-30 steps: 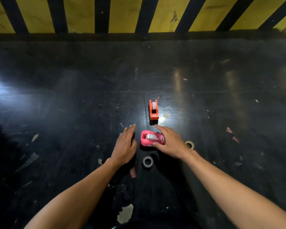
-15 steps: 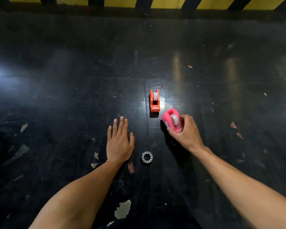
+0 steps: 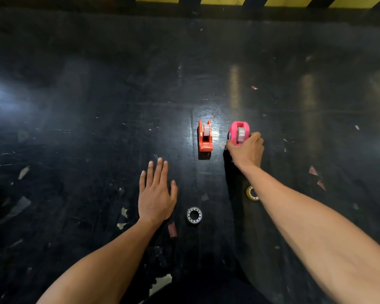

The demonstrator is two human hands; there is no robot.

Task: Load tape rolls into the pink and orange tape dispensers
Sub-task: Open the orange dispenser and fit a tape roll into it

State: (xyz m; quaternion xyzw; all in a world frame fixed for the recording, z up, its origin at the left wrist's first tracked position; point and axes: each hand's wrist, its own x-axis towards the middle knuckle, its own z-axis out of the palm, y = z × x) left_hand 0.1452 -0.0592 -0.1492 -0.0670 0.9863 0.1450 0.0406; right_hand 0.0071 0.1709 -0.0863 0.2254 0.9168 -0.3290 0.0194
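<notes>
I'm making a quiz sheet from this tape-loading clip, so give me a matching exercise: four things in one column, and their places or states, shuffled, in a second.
Things:
1. pink dispenser
2. orange dispenser
3. left hand
4. yellow-edged ring

Places or states:
A. flat and open on the dark surface
B. partly hidden behind the right forearm
C. gripped by the right hand
D. standing free, touched by neither hand

Pairs: 1-C, 2-D, 3-A, 4-B
</notes>
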